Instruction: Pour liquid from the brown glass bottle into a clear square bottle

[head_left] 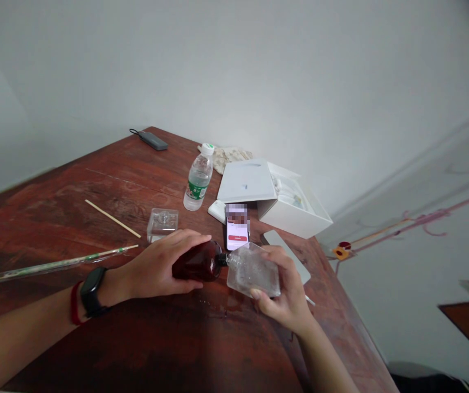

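Note:
My left hand [164,265] is wrapped round a dark red-brown bottle [206,262], tipped on its side with its black neck pointing right. That neck meets the mouth of a clear, frosted-looking flat bottle [254,271], which my right hand [286,289] grips by its base and sides. Whether the two necks touch or one sits inside the other, I cannot tell. Drops of liquid [214,308] lie on the wooden table below them. Just beyond my left hand stands a small clear square container [163,222].
A water bottle [199,180] stands upright behind. A lit phone [238,229], an open white box [295,218] and a grey flat slab [286,254] lie near my right hand. At left are a thin stick [112,218] and wrapped sticks [54,267]. A grey device [152,140] lies far back.

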{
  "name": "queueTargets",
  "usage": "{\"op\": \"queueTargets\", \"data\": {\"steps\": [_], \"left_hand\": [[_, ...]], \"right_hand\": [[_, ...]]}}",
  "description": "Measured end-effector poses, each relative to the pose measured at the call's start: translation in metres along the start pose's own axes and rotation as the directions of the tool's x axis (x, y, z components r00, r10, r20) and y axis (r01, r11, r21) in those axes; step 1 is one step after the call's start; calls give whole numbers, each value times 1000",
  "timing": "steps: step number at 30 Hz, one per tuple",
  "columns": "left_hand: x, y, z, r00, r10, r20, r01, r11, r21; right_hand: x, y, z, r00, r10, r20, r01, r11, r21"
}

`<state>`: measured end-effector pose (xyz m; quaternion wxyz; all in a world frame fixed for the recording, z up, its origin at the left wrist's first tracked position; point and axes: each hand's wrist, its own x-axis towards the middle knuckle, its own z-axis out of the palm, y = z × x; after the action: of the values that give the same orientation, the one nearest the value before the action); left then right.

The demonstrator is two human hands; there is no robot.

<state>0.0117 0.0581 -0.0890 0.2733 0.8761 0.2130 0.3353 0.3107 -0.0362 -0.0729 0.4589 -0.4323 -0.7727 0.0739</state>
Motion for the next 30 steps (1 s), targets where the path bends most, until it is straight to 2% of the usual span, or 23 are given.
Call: {"op": "queueTargets", "data": {"steps": [30], "left_hand": [[-1, -4, 2, 999, 45, -1, -45, 999, 8]], "right_hand": [[-1, 5, -7, 998, -55, -11, 55, 998, 9]]}}
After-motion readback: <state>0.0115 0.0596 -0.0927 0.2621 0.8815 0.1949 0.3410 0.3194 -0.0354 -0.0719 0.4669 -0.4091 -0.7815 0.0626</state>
